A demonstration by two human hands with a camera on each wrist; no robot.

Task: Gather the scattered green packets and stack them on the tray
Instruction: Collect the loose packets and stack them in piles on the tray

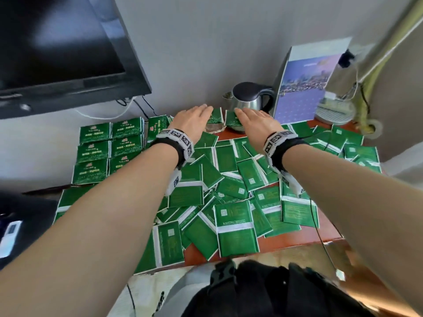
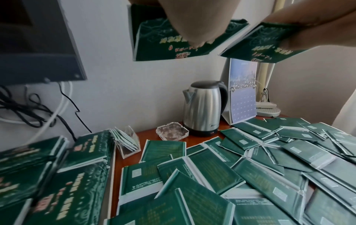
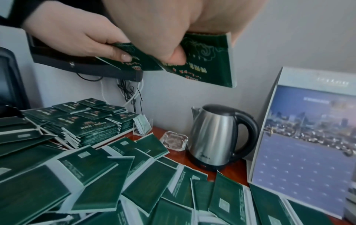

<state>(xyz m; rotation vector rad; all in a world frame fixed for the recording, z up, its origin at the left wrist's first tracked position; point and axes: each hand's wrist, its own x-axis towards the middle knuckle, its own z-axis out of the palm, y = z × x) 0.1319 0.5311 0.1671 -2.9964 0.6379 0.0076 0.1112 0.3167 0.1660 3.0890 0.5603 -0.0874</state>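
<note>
Both hands hover above the far side of the table, near the kettle. My left hand [image 1: 196, 117] pinches one green packet [image 1: 215, 116] between thumb and fingers; the left wrist view shows the thumb pressed on that packet [image 2: 163, 42]. My right hand [image 1: 251, 116] pinches a second green packet [image 1: 231, 119], seen with gold print in the right wrist view [image 3: 210, 60]. The two packets hang side by side, almost touching. Several neat stacks of green packets [image 1: 103, 147] fill the tray [image 2: 110, 179] at the left. A loose heap of scattered packets [image 1: 229, 193] covers the red-brown table.
A steel kettle [image 1: 251, 98] and a glass ashtray [image 1: 214, 128] stand just below the hands. A desk calendar [image 1: 304, 88] and lamp base [image 1: 334, 113] stand at the back right. A dark screen [image 1: 57, 53] hangs at left with cables. A clear sachet holder [image 2: 128, 141] stands beside the tray.
</note>
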